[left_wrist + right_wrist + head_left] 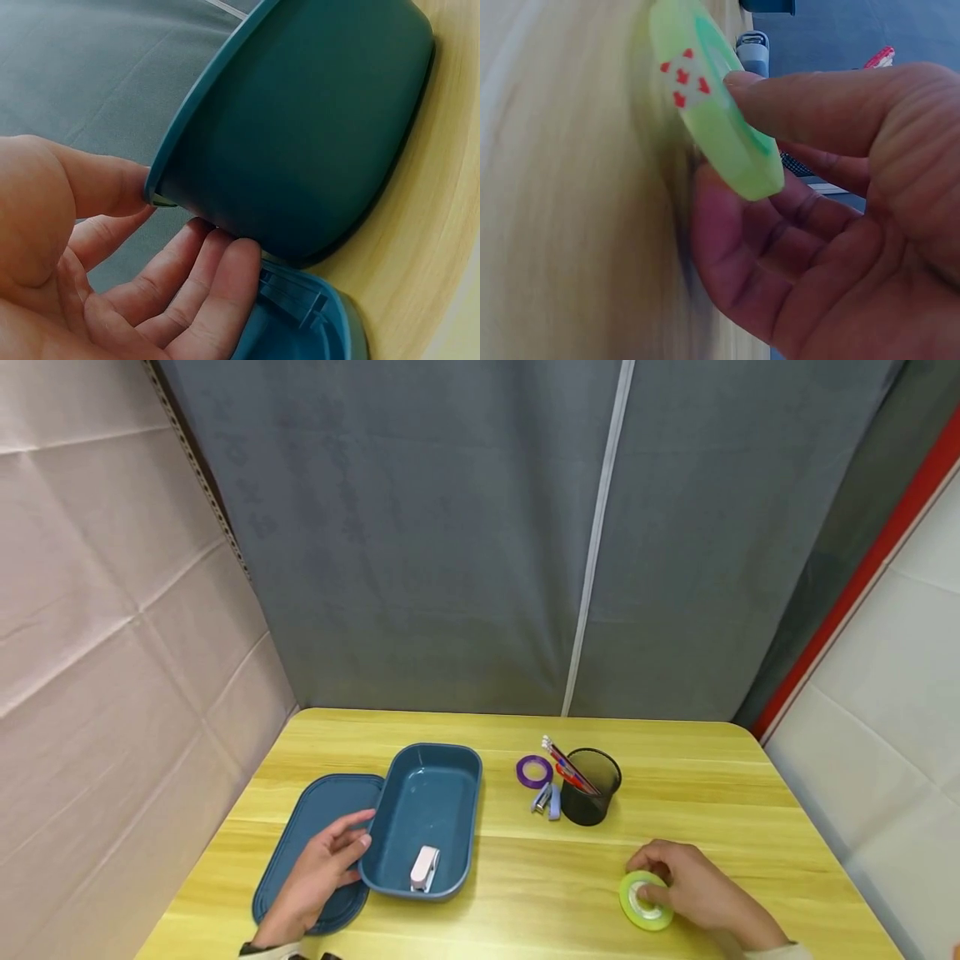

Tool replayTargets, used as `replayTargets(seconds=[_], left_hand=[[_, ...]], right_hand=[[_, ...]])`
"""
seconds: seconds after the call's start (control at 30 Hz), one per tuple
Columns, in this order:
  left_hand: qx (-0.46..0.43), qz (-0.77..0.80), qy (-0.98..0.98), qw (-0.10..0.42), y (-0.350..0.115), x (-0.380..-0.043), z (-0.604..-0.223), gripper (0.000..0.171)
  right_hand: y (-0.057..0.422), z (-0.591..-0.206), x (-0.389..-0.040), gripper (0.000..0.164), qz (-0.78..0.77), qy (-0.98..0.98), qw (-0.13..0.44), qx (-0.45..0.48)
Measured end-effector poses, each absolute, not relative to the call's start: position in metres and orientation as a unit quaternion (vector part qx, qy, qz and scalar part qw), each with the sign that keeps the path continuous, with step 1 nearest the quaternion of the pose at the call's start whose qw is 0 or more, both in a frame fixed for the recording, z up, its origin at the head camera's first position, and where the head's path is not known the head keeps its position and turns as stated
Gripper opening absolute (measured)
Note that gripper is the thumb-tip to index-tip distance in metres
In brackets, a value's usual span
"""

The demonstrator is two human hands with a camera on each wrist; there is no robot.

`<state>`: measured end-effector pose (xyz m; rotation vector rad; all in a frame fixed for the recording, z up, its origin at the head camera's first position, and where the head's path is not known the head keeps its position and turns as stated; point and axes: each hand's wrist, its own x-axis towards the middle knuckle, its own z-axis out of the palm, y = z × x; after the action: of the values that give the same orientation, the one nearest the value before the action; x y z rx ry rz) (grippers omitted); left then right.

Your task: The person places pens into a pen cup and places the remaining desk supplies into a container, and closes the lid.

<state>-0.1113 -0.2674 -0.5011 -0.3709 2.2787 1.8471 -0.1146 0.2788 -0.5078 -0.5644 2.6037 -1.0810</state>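
My left hand [324, 870] holds the near left side of a deep blue plastic box [423, 814]. In the left wrist view its thumb is at the rim [169, 142] and its fingertips [240, 259] lie against the outer wall. A small white stapler [424, 868] sits inside the box, towards the near end. The matching lid [311, 827] lies on the table, partly under the left hand and box. My right hand [701, 889] pinches a yellow-green roll of tape [628, 914] between thumb and fingers, tilted close over the table in the right wrist view [735, 142].
A black mesh pen cup [588, 808] with several pens [566, 766] leaning in it stands at mid-table. Left of it lie a purple tape roll [521, 780] and a lavender stapler [554, 802]. A grey curtain [450, 568] hangs behind the wooden table [540, 893].
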Motion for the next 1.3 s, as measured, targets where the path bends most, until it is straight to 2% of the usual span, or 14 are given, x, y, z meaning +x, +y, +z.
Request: replayTargets(seconds=[0.3, 0.73, 1.3], left_hand=[[-0.123, 0.621, 0.769, 0.093, -0.267, -0.112, -0.502, 0.049], [-0.122, 0.621, 0.768, 0.095, -0.267, -0.112, -0.501, 0.049], [-0.126, 0.619, 0.77, 0.091, -0.267, -0.111, -0.5, 0.048]], right_hand=[[0.278, -0.504, -0.12, 0.018, -0.404, 0.882, 0.148, -0.192], [0.269, -0.497, -0.131, 0.024, -0.433, 0.88, 0.129, -0.147], [0.253, -0.489, -0.14, 0.023, -0.436, 0.877, 0.117, -0.168]])
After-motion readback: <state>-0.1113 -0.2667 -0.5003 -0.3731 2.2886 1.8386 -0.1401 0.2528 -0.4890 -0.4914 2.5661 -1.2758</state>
